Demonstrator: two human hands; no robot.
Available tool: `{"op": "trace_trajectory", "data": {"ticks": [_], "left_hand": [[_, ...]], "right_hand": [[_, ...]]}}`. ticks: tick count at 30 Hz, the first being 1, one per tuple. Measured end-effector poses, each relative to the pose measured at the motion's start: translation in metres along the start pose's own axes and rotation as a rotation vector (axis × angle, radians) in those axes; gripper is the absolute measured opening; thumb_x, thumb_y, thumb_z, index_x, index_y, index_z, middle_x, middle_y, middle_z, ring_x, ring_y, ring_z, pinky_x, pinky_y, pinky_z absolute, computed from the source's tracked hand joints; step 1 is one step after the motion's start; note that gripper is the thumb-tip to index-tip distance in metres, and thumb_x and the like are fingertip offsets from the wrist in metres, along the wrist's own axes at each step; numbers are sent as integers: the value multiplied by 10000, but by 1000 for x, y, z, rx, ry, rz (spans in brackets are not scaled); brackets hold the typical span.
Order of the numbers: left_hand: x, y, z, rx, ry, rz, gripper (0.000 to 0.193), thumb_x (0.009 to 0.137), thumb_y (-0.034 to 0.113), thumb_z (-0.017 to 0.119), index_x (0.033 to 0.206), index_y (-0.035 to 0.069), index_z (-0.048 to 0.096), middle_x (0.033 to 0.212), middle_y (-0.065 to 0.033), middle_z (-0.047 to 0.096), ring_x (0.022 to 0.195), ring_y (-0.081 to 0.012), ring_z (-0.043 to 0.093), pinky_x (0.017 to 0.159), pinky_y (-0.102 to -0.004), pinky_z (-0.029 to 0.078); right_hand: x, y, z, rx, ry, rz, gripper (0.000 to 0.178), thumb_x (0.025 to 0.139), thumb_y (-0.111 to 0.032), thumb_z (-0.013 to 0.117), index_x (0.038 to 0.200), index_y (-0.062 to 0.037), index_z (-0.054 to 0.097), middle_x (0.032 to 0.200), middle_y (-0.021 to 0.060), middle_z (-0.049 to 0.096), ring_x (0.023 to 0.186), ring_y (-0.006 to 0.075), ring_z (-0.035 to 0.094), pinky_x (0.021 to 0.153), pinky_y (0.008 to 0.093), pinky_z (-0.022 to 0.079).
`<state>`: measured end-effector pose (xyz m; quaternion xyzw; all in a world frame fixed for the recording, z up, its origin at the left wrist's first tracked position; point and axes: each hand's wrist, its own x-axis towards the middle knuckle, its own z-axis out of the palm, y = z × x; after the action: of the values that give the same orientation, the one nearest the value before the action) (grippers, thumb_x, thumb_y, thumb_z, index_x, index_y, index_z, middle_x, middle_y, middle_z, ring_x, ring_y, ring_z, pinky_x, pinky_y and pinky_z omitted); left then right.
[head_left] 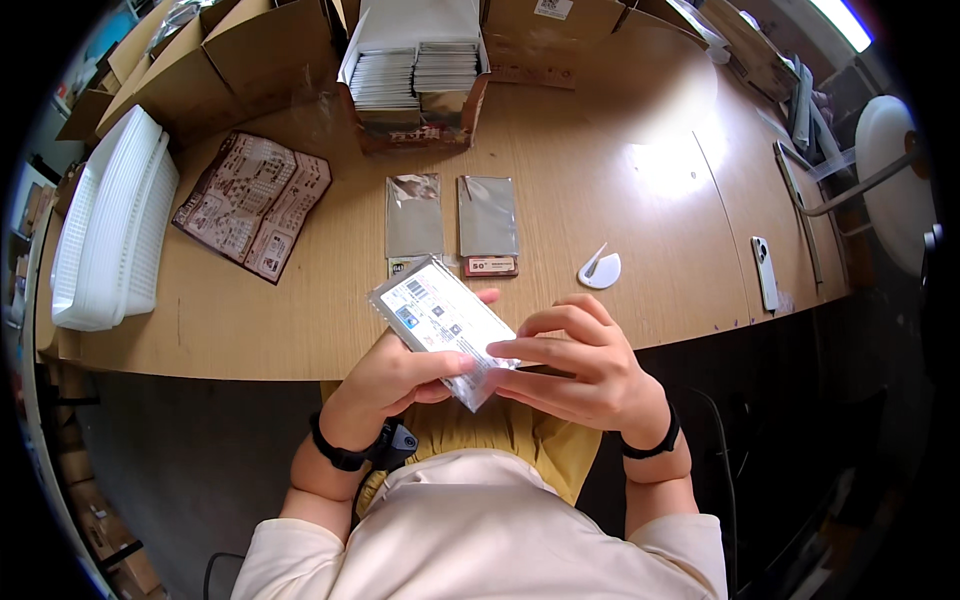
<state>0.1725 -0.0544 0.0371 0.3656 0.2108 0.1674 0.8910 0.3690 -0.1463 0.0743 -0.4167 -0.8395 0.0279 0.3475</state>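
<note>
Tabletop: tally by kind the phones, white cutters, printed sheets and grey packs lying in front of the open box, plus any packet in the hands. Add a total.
Held packet: 1
Grey packs, the left pack and the right pack: 2
White cutter: 1
Phone: 1
Printed sheet: 1
Total: 6

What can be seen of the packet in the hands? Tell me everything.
The packet is a flat rectangle in clear, glossy, plastic-looking wrapping, with loose film at its lower end. Its upturned white face carries a barcode, square codes and a blue patch. It slants upper left to lower right across the table's near edge in view. The left hand holds it, thumb on top; the right hand touches its lower right end.
</note>
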Motion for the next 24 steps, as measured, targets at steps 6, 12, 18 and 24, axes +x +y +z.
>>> {"op": "trace_trajectory", "data": {"ticks": [6, 12, 18, 24], "left_hand": [[4, -12, -7, -34, -112, 215, 941, 754, 517, 697, 1402, -5, 258, 1423, -212, 309, 1277, -319, 406, 1012, -416, 413], [9, -15, -7, -124, -74, 271, 888, 780, 516, 672, 1394, 10, 277, 1355, -196, 398, 1250, -381, 422, 985, -446, 435], [12, -20, -12, -232, -72, 245, 869, 803, 543, 628, 1387, 10, 267, 1329, -178, 424, 1256, -354, 421, 984, -445, 443], [11, -21, -13, -294, -70, 239, 883, 800, 559, 617, 1392, 14, 255, 1328, -175, 425, 1258, -349, 421, 993, -445, 440]], "right_hand": [[-1, 0, 18, -25, 116, -32, 270, 627, -60, 724, 894, -37, 688, 926, 47, 667, 749, 182, 588, 617, 287, 467], [0, -4, 34, -43, 301, 59, 267, 617, -8, 733, 878, -21, 680, 920, 73, 664, 689, 193, 593, 556, 276, 491], [-2, -12, 44, 66, 443, 155, 286, 618, 48, 742, 893, 8, 675, 878, 112, 621, 683, 220, 600, 558, 282, 490], [3, -19, 43, 64, 416, 224, 295, 629, 80, 729, 914, 28, 674, 870, 118, 596, 692, 224, 604, 569, 285, 494]]}}
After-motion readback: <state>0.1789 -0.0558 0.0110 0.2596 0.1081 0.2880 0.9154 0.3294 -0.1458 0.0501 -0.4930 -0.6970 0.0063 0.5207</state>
